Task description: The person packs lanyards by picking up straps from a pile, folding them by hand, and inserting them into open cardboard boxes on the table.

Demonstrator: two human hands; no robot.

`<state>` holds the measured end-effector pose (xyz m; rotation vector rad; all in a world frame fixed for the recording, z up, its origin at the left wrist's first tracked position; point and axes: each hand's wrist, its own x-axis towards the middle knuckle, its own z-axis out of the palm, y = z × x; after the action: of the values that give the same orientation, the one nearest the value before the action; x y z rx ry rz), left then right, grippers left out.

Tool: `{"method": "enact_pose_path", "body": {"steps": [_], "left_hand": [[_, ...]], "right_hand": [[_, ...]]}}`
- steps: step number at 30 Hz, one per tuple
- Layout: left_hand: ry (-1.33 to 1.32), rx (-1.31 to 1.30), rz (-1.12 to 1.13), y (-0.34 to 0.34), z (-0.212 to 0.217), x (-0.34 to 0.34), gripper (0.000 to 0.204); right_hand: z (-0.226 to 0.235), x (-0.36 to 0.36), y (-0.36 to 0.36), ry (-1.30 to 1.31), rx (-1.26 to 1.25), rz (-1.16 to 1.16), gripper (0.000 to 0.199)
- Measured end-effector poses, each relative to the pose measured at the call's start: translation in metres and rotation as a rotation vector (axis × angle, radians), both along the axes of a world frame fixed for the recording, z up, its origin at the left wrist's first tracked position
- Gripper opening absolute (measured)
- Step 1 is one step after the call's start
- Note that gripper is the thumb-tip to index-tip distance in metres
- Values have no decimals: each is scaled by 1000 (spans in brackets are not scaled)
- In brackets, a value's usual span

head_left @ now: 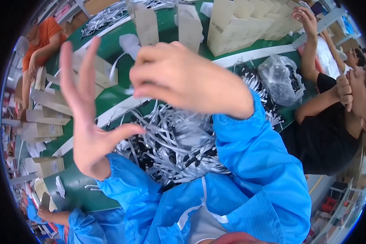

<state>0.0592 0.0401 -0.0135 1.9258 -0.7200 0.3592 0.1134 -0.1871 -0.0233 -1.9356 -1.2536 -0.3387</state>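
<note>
My left hand (91,130) is raised over the table's near left, its fingers stretched up and its thumb spread to the right. Nothing is in it. To its right, my right hand (183,77) has its fingers curled toward the thumb. A small pale blur shows by its fingertips, and I cannot make out what they hold. Both hands are above a big heap of flat grey cables (179,138) with black ends, lying close to my body. Beyond the right hand, a crumpled white plastic bag (130,44) lies on the green table.
Beige cartons (232,28) stand at the back, and more cartons (49,101) line the left. A clear bag of black parts (281,79) lies right of the heap. White strips (248,57) cross the green table (75,181). Other people are at the left and right.
</note>
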Motion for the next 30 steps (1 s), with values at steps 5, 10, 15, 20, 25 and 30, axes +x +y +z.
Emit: {"method": "enact_pose_path", "body": {"steps": [5,10,15,20,25,30], "left_hand": [[426,-205,-310,-51,-12,12,138],[696,-223,-348,-53,-34,24,84],[885,-53,-600,-28,-24,30,30],[489,-162,-617,10,-37,26,47],[578,-979,91,-50,15,16,49],[811,-1515,-780,-11,-34,40,53]], "right_hand": [[12,-19,-8,-111,-65,-103,15],[43,-29,-29,257,-50,-110,13],[42,-23,-40,426,458,-125,14],[66,-39,-40,768,634,-72,24],[45,-26,-18,756,467,-3,23],[32,-9,5,559,-82,7,15]]}}
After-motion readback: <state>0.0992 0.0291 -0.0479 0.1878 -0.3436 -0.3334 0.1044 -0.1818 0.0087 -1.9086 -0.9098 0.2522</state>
